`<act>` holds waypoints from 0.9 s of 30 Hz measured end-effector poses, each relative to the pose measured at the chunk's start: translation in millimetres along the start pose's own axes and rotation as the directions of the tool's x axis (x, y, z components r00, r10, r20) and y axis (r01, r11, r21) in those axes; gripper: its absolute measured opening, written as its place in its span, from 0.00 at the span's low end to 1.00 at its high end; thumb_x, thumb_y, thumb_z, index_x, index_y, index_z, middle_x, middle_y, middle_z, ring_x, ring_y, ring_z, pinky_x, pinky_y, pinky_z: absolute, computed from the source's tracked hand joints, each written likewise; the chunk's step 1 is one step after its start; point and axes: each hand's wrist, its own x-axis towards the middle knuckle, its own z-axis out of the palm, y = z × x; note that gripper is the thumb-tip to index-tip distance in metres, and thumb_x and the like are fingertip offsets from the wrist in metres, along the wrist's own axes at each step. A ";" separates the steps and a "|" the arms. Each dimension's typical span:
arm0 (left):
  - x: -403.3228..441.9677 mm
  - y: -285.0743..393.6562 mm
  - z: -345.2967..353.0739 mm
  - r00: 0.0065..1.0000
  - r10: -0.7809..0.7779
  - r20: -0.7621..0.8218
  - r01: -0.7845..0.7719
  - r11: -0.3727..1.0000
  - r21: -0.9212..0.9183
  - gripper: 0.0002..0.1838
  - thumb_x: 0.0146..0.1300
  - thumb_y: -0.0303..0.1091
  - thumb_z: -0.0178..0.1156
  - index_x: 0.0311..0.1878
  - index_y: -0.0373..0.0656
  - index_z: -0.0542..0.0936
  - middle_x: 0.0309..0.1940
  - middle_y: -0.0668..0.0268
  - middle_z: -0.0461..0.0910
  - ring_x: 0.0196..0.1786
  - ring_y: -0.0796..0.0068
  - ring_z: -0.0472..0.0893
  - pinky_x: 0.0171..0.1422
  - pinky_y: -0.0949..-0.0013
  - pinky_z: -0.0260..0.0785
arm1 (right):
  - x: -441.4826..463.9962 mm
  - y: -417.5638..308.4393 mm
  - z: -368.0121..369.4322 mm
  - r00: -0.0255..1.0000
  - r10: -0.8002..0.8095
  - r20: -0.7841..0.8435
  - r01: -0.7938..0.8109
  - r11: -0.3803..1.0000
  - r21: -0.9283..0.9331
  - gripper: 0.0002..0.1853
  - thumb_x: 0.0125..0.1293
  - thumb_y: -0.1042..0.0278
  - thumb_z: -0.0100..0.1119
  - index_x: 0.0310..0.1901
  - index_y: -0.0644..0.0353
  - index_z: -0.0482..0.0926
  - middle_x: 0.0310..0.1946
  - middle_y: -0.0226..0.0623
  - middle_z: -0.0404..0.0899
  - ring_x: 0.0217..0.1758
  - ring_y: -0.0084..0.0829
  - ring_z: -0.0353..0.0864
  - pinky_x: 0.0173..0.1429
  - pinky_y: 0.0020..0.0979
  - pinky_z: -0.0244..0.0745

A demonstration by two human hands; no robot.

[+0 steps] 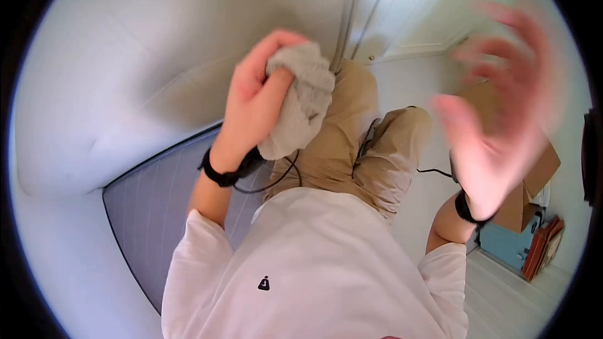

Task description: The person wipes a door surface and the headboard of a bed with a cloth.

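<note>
A crumpled grey cloth (304,103) is bunched in my left hand (254,94), with the thumb pressed on it and the fingers curled behind its top. It hangs above my lap, in front of the khaki trousers (352,113). My right hand (502,94) is raised at the right, blurred by motion, its fingers spread and curved with nothing between them. Each wrist wears a black band, and a dark cable runs from the left one.
I sit on a grey striped mattress (169,207) beside a pale wall (113,88). At the right are a cardboard box (515,207), a light blue case (509,238) and reddish-brown items (541,248) on the floor. A white door or panel (421,12) stands ahead.
</note>
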 end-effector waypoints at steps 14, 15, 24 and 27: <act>1.8 107.7 -57.2 0.949 0.296 0.105 -0.295 0.725 0.622 0.31 0.53 0.14 0.50 0.61 0.41 0.83 0.53 0.61 0.88 0.51 0.74 0.85 0.56 0.70 0.75 | 49.9 -0.3 46.9 0.898 0.312 0.311 -0.411 0.848 0.335 0.06 0.76 0.71 0.53 0.46 0.63 0.78 0.26 0.37 0.78 0.19 0.33 0.78 0.27 0.33 0.69; 3.5 110.6 -68.7 0.935 0.342 0.091 -0.307 0.656 0.690 0.30 0.52 0.14 0.51 0.59 0.43 0.84 0.51 0.61 0.88 0.49 0.72 0.86 0.54 0.70 0.76 | 56.2 -6.4 42.3 0.857 0.370 0.358 -0.503 0.752 0.426 0.07 0.77 0.71 0.52 0.47 0.63 0.78 0.27 0.34 0.79 0.18 0.30 0.78 0.27 0.30 0.69; 93.8 244.6 -127.6 0.533 0.806 0.257 -0.070 -0.261 0.963 0.21 0.69 0.33 0.53 0.63 0.44 0.80 0.50 0.53 0.83 0.51 0.52 0.82 0.57 0.54 0.76 | 205.5 -36.6 91.4 0.943 -0.176 -0.281 0.266 0.908 0.323 0.14 0.80 0.67 0.52 0.60 0.65 0.74 0.47 0.39 0.83 0.48 0.32 0.89 0.51 0.32 0.80; 111.3 243.1 -141.1 0.630 0.743 0.228 -0.013 -0.283 0.959 0.20 0.74 0.37 0.49 0.62 0.37 0.78 0.56 0.47 0.82 0.58 0.48 0.78 0.65 0.52 0.73 | 224.7 -31.9 93.3 0.992 -0.126 0.023 0.112 0.937 0.332 0.28 0.75 0.64 0.61 0.74 0.53 0.67 0.72 0.42 0.70 0.72 0.38 0.73 0.74 0.34 0.69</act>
